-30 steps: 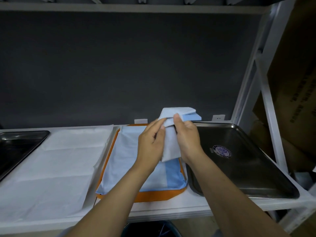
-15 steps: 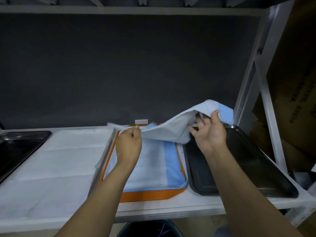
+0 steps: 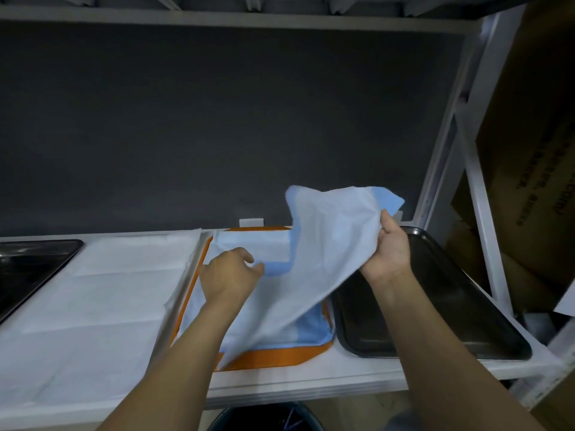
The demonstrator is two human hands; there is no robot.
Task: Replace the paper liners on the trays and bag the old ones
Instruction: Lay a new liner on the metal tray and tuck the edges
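Right hand [image 3: 389,253] grips the blue-edged liner [image 3: 326,244] by its upper right part: thumb on the near face, fingers curled behind the paper, firm hold. The sheet is lifted and part unfolded. Its top is raised in front of the dark back panel [image 3: 217,119], and its body slopes down and left over the orange tray [image 3: 270,357]. The lower end hangs beside the left forearm near the tray's front rim.

Left hand [image 3: 231,272] is low over the orange tray, back of hand to camera, fingers curled in. The fingertips sit at the blue left edge of the same sheet. Can't tell if they actually pinch it or just touch it.

1 flat liner [image 3: 249,244], pale with a blue border, lies inside the orange tray under the lifted sheet.

Right of the orange tray, just beside it, is a bare steel tray [image 3: 435,306]. The right wrist is above its left rim.

Left of the orange tray a large white liner [image 3: 93,290] is spread flat on the shelf [image 3: 295,377], with its right edge curling up against the tray's side. At far left is 1 more dark metal tray [image 3: 31,262], cut off by the frame.

A round bin [image 3: 264,418] is partly visible below the shelf front. Cardboard boxes [image 3: 529,150] stand right of the white rack post [image 3: 448,144].
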